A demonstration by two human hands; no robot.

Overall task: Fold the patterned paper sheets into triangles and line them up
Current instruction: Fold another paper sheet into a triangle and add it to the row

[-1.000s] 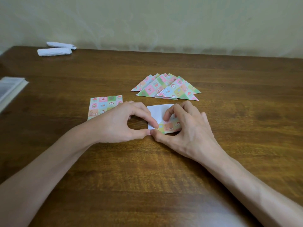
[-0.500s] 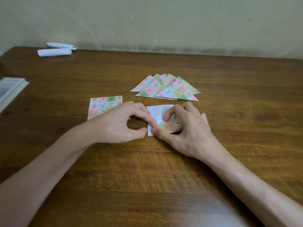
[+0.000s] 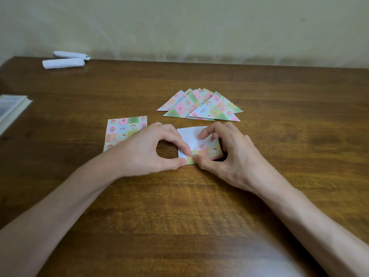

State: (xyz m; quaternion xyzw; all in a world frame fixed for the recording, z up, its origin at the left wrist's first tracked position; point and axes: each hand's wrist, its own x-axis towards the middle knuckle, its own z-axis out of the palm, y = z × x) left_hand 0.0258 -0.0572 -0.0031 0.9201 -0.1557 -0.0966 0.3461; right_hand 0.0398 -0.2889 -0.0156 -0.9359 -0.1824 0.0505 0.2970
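Head view looks down on a brown wooden table (image 3: 179,216), where both hands work on 1 paper sheet (image 3: 189,135) near the middle. The sheet lies with its white side up, and its near right part is turned over, so the pattern shows there. The left hand (image 3: 147,154) has its thumb and index finger curved into a ring, and their tips close together on the near left corner of the sheet, pinching it. The right hand (image 3: 231,156) is curled around the turned part: its thumb presses on the near edge, just beside the left thumb, and its index finger bends down onto the white side. Its other fingers are behind the paper, and I cannot tell how they lie. Just beyond the sheet, the folded triangles (image 3: 199,105) lie in an overlapping fan; their exact number is not clear. On the left, partly hidden by the left hand, flat patterned paper (image 3: 123,128) lies unfolded. Near the far left corner are 2 white rolls (image 3: 63,62), and a book (image 3: 12,108) shows at the left edge.
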